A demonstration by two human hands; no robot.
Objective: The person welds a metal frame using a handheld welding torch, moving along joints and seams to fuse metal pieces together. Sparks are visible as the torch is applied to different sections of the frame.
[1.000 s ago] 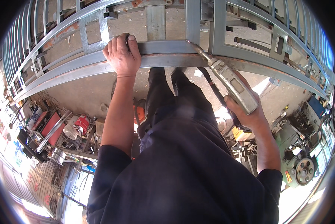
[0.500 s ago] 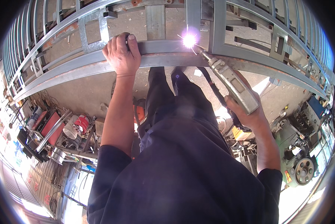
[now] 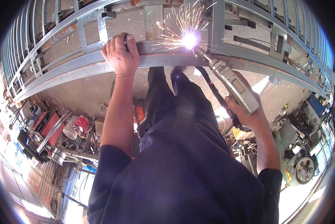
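My right hand (image 3: 249,114) is wrapped round the handle of a silver-grey welding torch (image 3: 230,83), its body slanting up and left. The torch's narrow tip meets a steel frame (image 3: 163,59) at a blinding white-violet spot (image 3: 190,40), where an upright member joins the crossbar. Orange sparks (image 3: 186,22) fan out, mostly away from me; the glare hides the joint itself. Left of the spot, my left hand (image 3: 121,56) is closed over the frame's crossbar, bare-skinned, fingers curled on its far side. A small dark patch between thumb and fingers cannot be made out.
Barred metal panels (image 3: 29,48) curve away on both sides. A dark cable (image 3: 214,89) hangs from the torch beside my legs. Behind me at left stand a red box (image 3: 52,128) and cluttered tools; at right, a green machine with a spoked wheel (image 3: 304,170).
A wide burst of orange sparks now sprays from the bright spot, where before only a few short rays showed. Both hands and the torch have hardly moved.
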